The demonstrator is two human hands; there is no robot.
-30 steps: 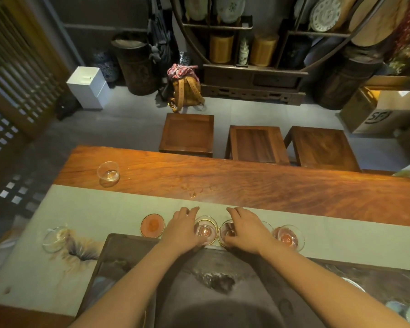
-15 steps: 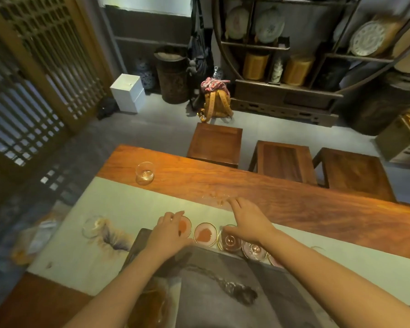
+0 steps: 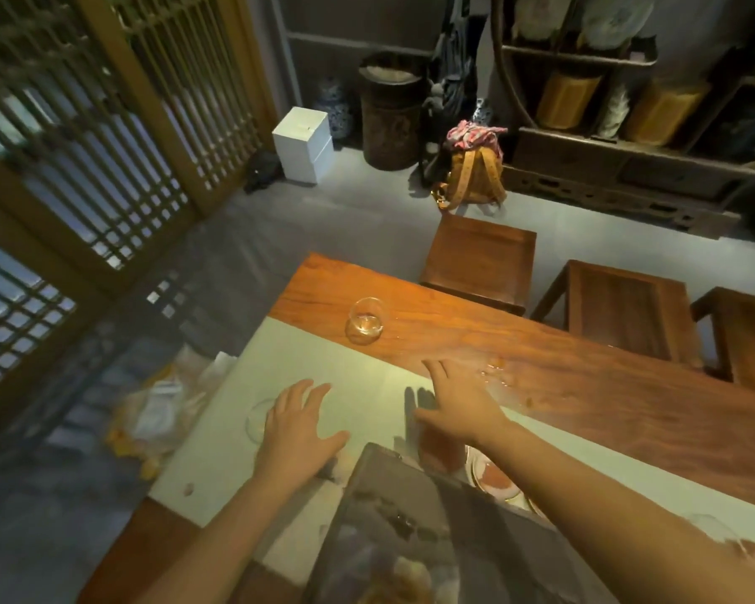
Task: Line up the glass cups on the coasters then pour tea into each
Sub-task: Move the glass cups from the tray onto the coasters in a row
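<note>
Though nearly empty, glass cup (image 3: 365,320) on table (image 3: 585,377).

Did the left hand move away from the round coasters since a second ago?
Yes. The left hand has gone leftward along the pale runner, away from the coasters, and now hovers over a glass cup there.

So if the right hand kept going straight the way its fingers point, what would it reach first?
Probably the glass cup standing on the bare wood. The right hand hangs open over the cloth's far edge, fingers aimed up-left toward it; nothing shows between, though depth is hard to judge.
</note>
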